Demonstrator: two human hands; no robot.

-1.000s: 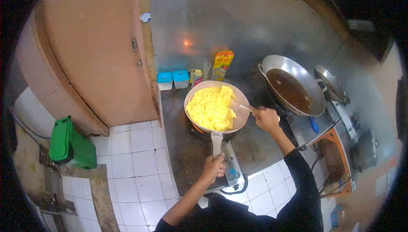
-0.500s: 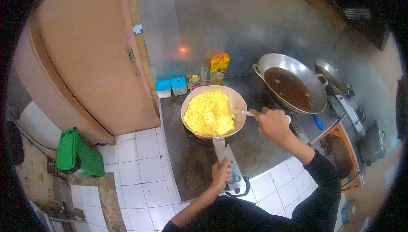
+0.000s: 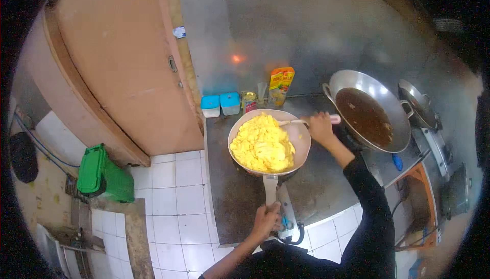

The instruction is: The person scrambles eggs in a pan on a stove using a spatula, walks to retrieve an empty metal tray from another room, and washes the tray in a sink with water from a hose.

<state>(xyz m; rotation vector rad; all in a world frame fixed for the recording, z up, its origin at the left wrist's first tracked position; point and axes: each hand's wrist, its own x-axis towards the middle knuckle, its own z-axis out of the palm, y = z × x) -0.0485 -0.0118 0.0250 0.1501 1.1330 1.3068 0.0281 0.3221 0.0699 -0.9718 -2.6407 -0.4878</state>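
A light-coloured frying pan (image 3: 302,149) stands over a burner on the dark counter. Scrambled eggs (image 3: 261,143), bright yellow, fill its left and middle, leaving the right side of the pan bare. My left hand (image 3: 267,219) is closed around the pale pan handle (image 3: 270,189), which points toward me. Above the pan's right rim, my right hand (image 3: 321,127) grips a spatula (image 3: 292,122) with a pinkish handle end. The spatula's front end reaches the upper edge of the eggs, and its tip is partly hidden there.
To the right sits a large wok (image 3: 403,126) of brown liquid, with a smaller pan (image 3: 416,98) beyond it. Two blue-lidded containers (image 3: 230,100), a can (image 3: 249,101) and a yellow pouch (image 3: 282,82) line the back wall. A green bin (image 3: 104,174) stands on the floor at left.
My right hand and the spatula have moved up to the pan's far right side. The eggs lie further left, baring more of the pan. The whole view has shifted slightly.
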